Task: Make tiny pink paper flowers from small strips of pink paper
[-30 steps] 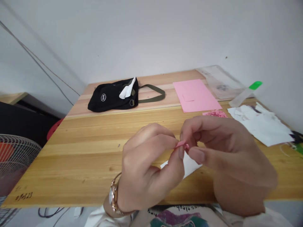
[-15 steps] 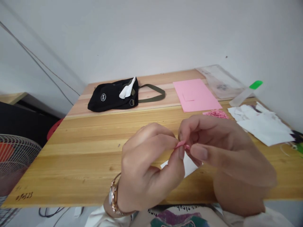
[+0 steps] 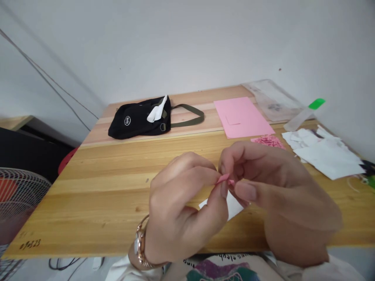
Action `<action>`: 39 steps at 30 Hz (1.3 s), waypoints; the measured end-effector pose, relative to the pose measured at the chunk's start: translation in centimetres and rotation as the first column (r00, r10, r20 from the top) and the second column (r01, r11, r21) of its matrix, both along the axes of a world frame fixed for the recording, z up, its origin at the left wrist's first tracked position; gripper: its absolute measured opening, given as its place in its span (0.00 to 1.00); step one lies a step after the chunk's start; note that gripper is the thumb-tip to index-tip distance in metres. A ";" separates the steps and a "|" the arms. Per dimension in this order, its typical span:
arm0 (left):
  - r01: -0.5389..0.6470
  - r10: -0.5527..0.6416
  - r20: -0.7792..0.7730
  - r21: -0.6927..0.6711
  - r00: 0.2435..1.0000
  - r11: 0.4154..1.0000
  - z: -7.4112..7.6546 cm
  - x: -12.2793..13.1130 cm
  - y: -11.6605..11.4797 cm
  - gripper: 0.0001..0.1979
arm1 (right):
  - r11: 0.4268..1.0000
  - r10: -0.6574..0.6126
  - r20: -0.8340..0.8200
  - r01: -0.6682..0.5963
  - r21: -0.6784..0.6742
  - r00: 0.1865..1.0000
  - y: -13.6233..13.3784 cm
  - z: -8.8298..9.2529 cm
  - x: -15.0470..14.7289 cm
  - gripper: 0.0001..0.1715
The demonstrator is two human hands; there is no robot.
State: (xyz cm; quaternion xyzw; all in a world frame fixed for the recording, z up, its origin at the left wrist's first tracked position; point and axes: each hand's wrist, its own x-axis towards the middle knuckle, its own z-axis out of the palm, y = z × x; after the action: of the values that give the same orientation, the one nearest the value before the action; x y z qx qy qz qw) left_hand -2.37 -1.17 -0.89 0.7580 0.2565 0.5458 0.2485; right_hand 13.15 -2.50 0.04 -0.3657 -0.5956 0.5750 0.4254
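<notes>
A narrow pink paper strip (image 3: 223, 178), curled or folded at its right end, is held above the near part of the table. My left hand (image 3: 187, 207) pinches it between thumb and forefinger. From the other side my right hand (image 3: 272, 187) has its thumb and bent fingers close around the strip's right end; whether it grips firmly is hard to see. Under the hands lies a white paper piece (image 3: 233, 207), partly covered by them. Past my right hand is a heap of small pink paper pieces (image 3: 268, 141).
Pink sheets (image 3: 241, 117) lie at the back right near a clear plastic sleeve (image 3: 272, 99). White papers (image 3: 331, 152), scissors (image 3: 367, 168) and a green-capped translucent container (image 3: 304, 115) are at the right. A black bag (image 3: 139, 117) rests at the back left. A fan (image 3: 23, 195) stands left.
Both hands keep nearly the same place, with the pink strip still between them. My right fingers have shifted very slightly at its end.
</notes>
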 end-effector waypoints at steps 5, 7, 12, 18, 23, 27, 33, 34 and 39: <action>0.000 0.000 -0.008 -0.003 1.000 1.000 0.0 -0.1 0.0 0.06 | 1.000 -0.021 0.008 0.021 0.012 1.000 0.1 -0.1 -0.1 0.04; 0.005 -0.005 -0.005 -0.011 1.000 1.000 0.0 -0.1 0.0 0.06 | 0.999 -0.021 0.037 0.020 0.029 0.999 0.1 -0.1 -0.1 0.05; 0.019 -0.019 0.003 -0.005 1.000 1.000 -0.1 -0.1 0.0 0.06 | 0.999 -0.029 0.069 0.026 0.044 0.997 0.1 -0.1 0.0 0.05; 0.027 -0.027 -0.007 -0.017 1.000 1.000 0.1 -0.2 0.1 0.09 | 0.990 -0.045 0.066 0.036 0.135 0.997 0.1 -0.1 0.0 0.04; 0.074 -0.070 0.045 -0.078 0.997 0.994 0.2 -0.3 0.2 0.08 | 0.965 -0.174 0.094 0.151 0.214 0.980 -0.2 0.1 -0.4 0.04; 0.101 -0.093 0.065 -0.130 0.994 0.986 0.2 -0.4 0.2 0.08 | 0.935 -0.272 0.066 0.248 0.255 0.960 -0.6 0.0 -0.7 0.05; 0.159 -0.142 0.093 -0.201 0.985 0.967 0.0 -0.7 0.1 0.08 | 0.912 -0.295 0.059 0.263 0.314 0.954 -0.9 0.0 -0.7 0.07; 0.166 -0.149 0.095 -0.203 0.984 0.965 0.0 -0.7 0.1 0.08 | 0.913 -0.286 0.059 0.254 0.320 0.956 -0.9 0.0 -0.7 0.07; 0.183 -0.164 0.105 -0.208 0.981 0.961 -0.1 -0.7 0.2 0.08 | 0.903 -0.269 0.044 0.236 0.359 0.962 -0.8 -0.2 -0.7 0.09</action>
State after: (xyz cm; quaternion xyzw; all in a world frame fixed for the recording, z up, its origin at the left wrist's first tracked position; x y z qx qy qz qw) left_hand -3.04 -1.01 -0.96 0.7216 0.2361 0.5231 0.3872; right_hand 12.46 -3.34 -0.20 -0.3841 -0.6550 0.3823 0.5266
